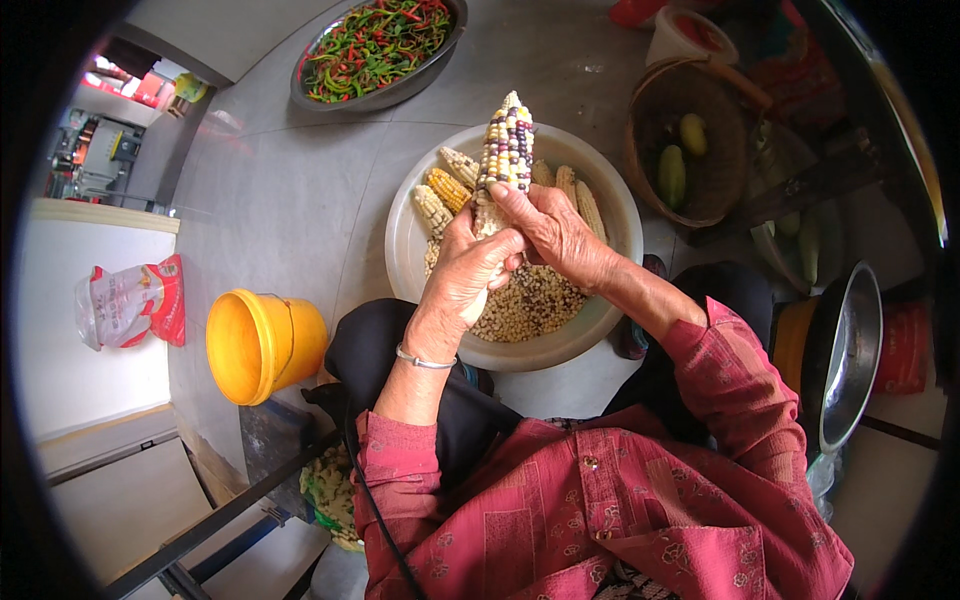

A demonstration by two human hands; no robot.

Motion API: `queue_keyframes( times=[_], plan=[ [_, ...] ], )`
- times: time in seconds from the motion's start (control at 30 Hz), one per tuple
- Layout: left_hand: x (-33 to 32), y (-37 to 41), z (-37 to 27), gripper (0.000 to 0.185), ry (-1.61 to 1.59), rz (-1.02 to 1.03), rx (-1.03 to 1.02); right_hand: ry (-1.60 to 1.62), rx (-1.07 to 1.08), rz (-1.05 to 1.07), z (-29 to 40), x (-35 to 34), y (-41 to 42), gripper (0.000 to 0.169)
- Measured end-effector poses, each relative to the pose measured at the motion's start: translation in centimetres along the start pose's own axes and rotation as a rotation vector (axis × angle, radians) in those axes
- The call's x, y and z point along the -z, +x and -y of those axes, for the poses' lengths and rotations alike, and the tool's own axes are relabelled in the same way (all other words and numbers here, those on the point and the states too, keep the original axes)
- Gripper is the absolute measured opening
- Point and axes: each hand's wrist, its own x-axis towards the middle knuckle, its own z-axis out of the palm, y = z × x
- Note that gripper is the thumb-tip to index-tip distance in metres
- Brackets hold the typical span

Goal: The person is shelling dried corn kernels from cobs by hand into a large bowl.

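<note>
A multicoloured corn cob (507,146) points away from me, its far part covered in white, yellow and dark purple kernels and its near part stripped bare. My left hand (476,262) is wrapped around the bare lower end. Against the edge of the remaining kernels, my right hand (555,229) grips the cob with its thumb on top. Both hands are above a wide pale basin (405,270). Loose kernels (525,307) are heaped in its near part. Whole cobs lie at its left, among them a yellow cob (448,190), and more pale cobs (589,210) rest at its right.
A metal basin of red and green chillies (375,52) stands at the far left. Left of my knee is a yellow bucket (240,349). At the right are a wicker basket (645,176) with gourd-like vegetables and a tilted dark metal pan (847,367). A plastic bag (131,300) lies far left.
</note>
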Motion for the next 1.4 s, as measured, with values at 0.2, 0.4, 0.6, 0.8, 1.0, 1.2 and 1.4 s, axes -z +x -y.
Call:
queue_keyframes(
  times=[0.2,0.4,0.6,0.8,1.0,1.2,1.4],
  plan=[
    [0.2,-0.2,-0.1,0.035,0.008,0.012,0.002,0.034,-0.021,0.042,-0.3,0.2,0.1,0.058],
    [0.2,-0.2,-0.5,0.036,0.011,-0.022,-0.008,0.122,-0.087,0.095,-0.3,0.1,0.1,0.059],
    [-1.3,-0.7,-1.3,0.048,0.165,-0.157,-0.064,0.142,-0.031,0.008,0.8,-0.6,-0.3,0.060],
    [-1.3,-0.1,0.0,0.041,0.195,-0.168,-0.116,0.065,-0.036,0.019,-1.3,-0.5,1.2,0.057],
    [-0.3,-0.1,-0.2,0.037,0.162,-0.113,-0.010,0.046,-0.040,0.106,-1.4,-0.1,0.9,0.051],
    [-0.8,-0.4,-1.4,0.045,0.147,-0.102,-0.159,0.130,-0.018,0.105,-1.2,0.6,0.4,0.054],
    [-0.6,0.5,0.2,0.038,0.513,-0.197,-0.375,0.009,0.070,-0.010,-0.5,-0.9,0.7,0.054]
  ],
)
